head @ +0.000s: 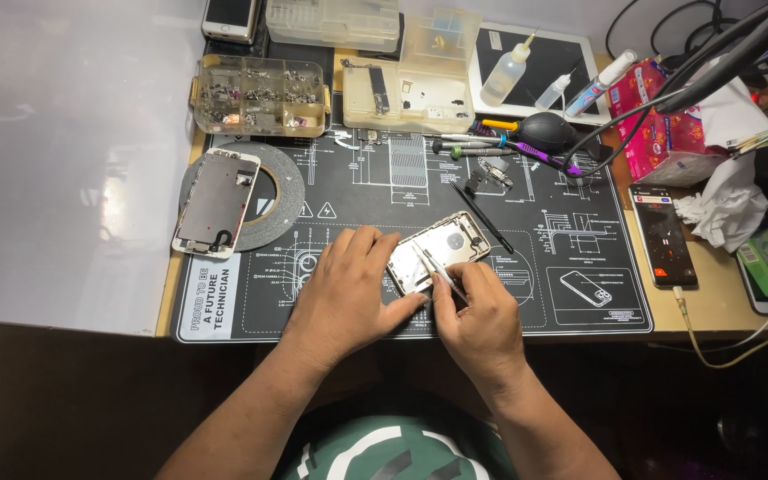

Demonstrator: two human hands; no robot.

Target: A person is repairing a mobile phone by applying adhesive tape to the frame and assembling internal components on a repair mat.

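One opened phone body (442, 249) lies near the front middle of the black work mat (580, 222). The left hand (344, 289) rests flat over its left end, fingers spread and pressing it down. The right hand (477, 316) pinches one pair of tweezers (436, 267), tips over the phone's inside. One detached screen (215, 203) leans on one tape roll (282, 182). Behind stand two clear parts boxes (260, 96), possibly more, two small dropper bottles (507, 73) and one black air blower (546, 132).
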